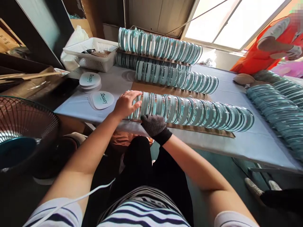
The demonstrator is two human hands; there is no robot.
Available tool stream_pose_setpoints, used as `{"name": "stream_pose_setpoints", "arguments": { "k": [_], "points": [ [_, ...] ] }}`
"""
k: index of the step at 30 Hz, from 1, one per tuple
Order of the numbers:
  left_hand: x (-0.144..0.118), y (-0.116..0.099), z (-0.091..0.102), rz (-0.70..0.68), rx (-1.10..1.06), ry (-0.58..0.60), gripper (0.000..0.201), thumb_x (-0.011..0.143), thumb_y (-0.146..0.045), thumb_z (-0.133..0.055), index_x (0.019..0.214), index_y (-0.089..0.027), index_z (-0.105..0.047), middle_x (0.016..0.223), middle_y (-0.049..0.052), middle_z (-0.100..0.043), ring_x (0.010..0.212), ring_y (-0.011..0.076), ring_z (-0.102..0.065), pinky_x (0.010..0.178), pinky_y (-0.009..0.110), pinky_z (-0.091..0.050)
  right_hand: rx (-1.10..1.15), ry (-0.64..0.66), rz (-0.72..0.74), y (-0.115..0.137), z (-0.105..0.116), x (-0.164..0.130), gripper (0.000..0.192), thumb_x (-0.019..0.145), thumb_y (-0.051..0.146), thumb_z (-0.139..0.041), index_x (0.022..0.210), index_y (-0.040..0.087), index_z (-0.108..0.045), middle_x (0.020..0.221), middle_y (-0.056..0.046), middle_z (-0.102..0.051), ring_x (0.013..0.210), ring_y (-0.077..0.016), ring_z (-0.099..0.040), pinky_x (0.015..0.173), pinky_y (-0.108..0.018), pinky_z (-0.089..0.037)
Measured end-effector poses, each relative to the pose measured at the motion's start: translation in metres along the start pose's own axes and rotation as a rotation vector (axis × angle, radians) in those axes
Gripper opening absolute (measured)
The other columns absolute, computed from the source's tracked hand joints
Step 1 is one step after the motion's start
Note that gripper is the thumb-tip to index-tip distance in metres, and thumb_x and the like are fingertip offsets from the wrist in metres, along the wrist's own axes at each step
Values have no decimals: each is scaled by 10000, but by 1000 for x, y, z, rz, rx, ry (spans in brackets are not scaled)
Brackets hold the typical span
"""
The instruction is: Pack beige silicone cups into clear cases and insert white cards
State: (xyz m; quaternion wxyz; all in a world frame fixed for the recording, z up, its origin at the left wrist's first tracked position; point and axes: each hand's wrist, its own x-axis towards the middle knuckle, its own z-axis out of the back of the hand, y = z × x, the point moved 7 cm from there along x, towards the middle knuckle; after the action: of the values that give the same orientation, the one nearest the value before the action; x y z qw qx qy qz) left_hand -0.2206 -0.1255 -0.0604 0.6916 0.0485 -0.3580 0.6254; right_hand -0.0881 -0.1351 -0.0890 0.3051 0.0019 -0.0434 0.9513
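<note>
Head view: row of glass discs (189, 110) lies on edge along the surface (248, 142), long axis running left to right. Left hand (126, 104) lies spread, gripping nothing, on the row's left end; gloved right hand (153, 124) touches its near side just beside (grip hidden, cannot tell).

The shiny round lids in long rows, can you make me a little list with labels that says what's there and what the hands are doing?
left hand: bare left hand rests on the near end of the front row of lids
right hand: gloved right hand touches the same row from the front
other rows: two more rows of lids lean behind it
labels: round labels lie beside the left hand
basket: white basket at the far corner
table: covered in pale cloth
other person: orange sleeve at far right
</note>
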Motion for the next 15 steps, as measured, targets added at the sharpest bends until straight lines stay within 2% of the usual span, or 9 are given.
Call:
{"name": "stream_pose_setpoints", "arguments": {
  "k": [2, 4, 6, 10, 12, 15],
  "points": [
    [1, 0, 1, -5, 9, 7, 408, 906, -380, -474, 1258, -208, -589, 1319, 42, -611, 1232, 222, -525, 1090, 381, -380, 46, 81, 24, 8, -33, -11, 349, 969, 312, -371, 1044, 181, -686, 969, -144, -719, 898, -261, -678, 726, -333, -462],
    [1, 0, 2, -18, 9, 7, 413, 905, -378, -472, 1255, -196, -593, 1311, 49, -616, 1230, 221, -529, 1089, 380, -380, 81, 109, -4, 5, -50, -14, 351, 964, 340, -393, 1007, 177, -701, 992, -148, -722, 910, -257, -680, 730, -326, -464],
    [2, 0, 4, -33, 0, 17, 419, 903, -383, -471, 1253, -188, -596, 1305, 54, -621, 1226, 220, -534, 1084, 377, -385, 119, 95, -53, -6, -52, -16, 381, 968, 377, -391, 973, 174, -712, 972, -148, -727, 886, -249, -685, 725, -317, -466],
    [3, 0, 4, -45, -21, 37, 433, 903, -403, -461, 1260, -196, -591, 1310, 54, -619, 1232, 226, -533, 1084, 389, -386, 255, -9, -120, -30, -36, -21, 419, 965, 430, -387, 927, 170, -713, 912, -148, -724, 885, -260, -677, 762, -333, -457],
    [3, 0, 3, -36, -19, 27, 427, 899, -400, -463, 1253, -202, -594, 1305, 54, -621, 1230, 230, -536, 1087, 398, -384, 474, -34, -180, -35, -36, -23, 333, 919, 430, -488, 975, 176, -696, 911, -127, -719, 880, -246, -665, 766, -325, -454],
    [2, 0, 2, -22, -14, 8, 409, 894, -383, -472, 1245, -212, -595, 1311, 46, -617, 1231, 233, -535, 1094, 405, -377, 1138, 100, -365, -28, -63, -26, 304, 839, 398, -604, 1046, 178, -640, 746, -41, -668, 650, -157, -608, 608, -252, -439]
  ]
}}
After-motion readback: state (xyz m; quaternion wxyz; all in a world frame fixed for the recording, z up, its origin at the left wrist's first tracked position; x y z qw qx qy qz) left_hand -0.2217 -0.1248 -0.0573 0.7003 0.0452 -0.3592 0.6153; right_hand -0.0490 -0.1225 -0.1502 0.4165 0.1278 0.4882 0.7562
